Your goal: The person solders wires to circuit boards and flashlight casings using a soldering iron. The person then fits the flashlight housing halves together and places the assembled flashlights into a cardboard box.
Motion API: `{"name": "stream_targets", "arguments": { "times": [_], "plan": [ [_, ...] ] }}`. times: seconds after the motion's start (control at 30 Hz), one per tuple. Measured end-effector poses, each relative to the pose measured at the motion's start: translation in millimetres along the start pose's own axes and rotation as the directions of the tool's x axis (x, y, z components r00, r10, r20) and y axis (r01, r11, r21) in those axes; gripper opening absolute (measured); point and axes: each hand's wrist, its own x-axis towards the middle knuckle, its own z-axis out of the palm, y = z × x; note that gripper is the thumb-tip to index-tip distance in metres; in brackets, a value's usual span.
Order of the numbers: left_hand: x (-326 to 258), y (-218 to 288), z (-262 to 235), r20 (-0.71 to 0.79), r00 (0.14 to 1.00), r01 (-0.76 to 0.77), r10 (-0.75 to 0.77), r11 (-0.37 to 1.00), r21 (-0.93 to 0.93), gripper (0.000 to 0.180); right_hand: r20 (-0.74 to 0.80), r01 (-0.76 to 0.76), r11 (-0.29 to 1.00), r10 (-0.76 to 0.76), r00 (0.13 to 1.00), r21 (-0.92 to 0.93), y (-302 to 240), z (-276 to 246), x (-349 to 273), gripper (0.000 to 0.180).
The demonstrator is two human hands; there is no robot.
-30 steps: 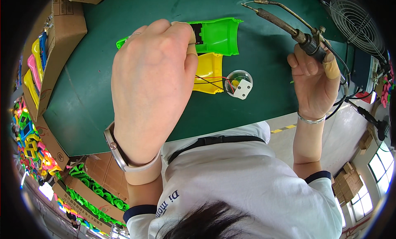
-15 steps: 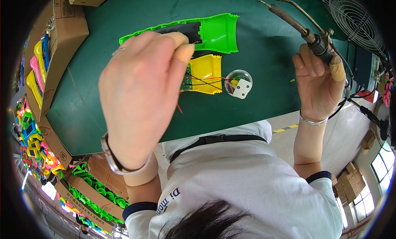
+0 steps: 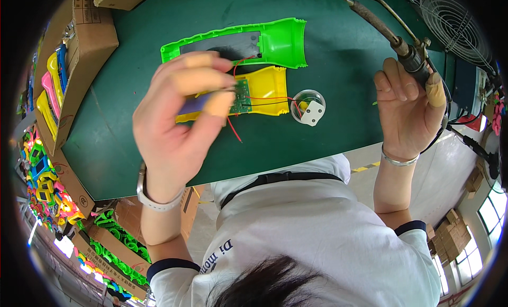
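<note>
My right hand (image 3: pixel 405 108) grips the dark handle of a soldering iron (image 3: pixel 394 39), which has a thin metal tube clamped alongside and its tip toward the far edge. My left hand (image 3: pixel 177 116) is over a yellow plastic shell (image 3: pixel 267 90), thumb and index pinched near a green circuit board (image 3: pixel 242 95); a small dark bit shows between the fingertips, too blurred to name. Partly behind this hand lies a blue-purple piece (image 3: pixel 196 103). Beyond, a green plastic shell (image 3: pixel 283 42) holds a dark panel. A red wire (image 3: pixel 243 59) arches between the green shell and the board.
Wires lead from the board to a clear round cup (image 3: pixel 294 114) with a white plate (image 3: pixel 313 113) on it. A loose red wire end (image 3: pixel 236 131) points nearer me. Cardboard boxes (image 3: pixel 95 32) stand left, with colourful parts. A fan guard (image 3: pixel 452 29) is far right.
My left hand has moved nearer from the green shell to the yellow one, uncovering the dark panel and red wire. The soldering iron has shifted slightly farther away and right.
</note>
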Motion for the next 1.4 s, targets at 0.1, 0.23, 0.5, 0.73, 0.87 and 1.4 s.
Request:
{"name": "stream_targets", "arguments": {
  "times": [0.1,0.23,0.5,0.73,0.87,1.4],
  "plan": [
    [-13,-1,1,-0.390,0.903,-0.058,-0.179,0.849,-0.525,0.015,-0.052,0.006,1.000,-0.007,0.999,-0.027,9,15,2,0.029],
    [-12,-2,2,-0.589,0.782,0.150,-0.203,0.979,-0.139,0.013,-0.122,0.037,0.991,-0.053,0.991,-0.130,30,44,16,0.018],
    [5,-21,-9,-0.345,0.939,0.157,-0.014,0.907,0.390,0.011,-0.196,-0.179,0.891,0.104,0.975,-0.417,42,56,26,0.023],
    [27,-12,-43,0.180,0.982,-0.140,0.047,0.823,0.551,0.012,-0.171,-0.210,0.813,0.138,0.976,-0.543,32,53,27,0.023],
    [42,-8,-47,0.317,0.947,-0.244,0.044,0.741,0.626,0.010,-0.160,-0.234,0.755,0.171,0.972,-0.613,34,54,27,0.023],
    [48,5,-42,0.360,0.933,-0.265,0.017,0.710,0.652,0.006,-0.124,-0.226,0.596,0.208,0.970,-0.770,42,68,29,0.028]
  ]
}}
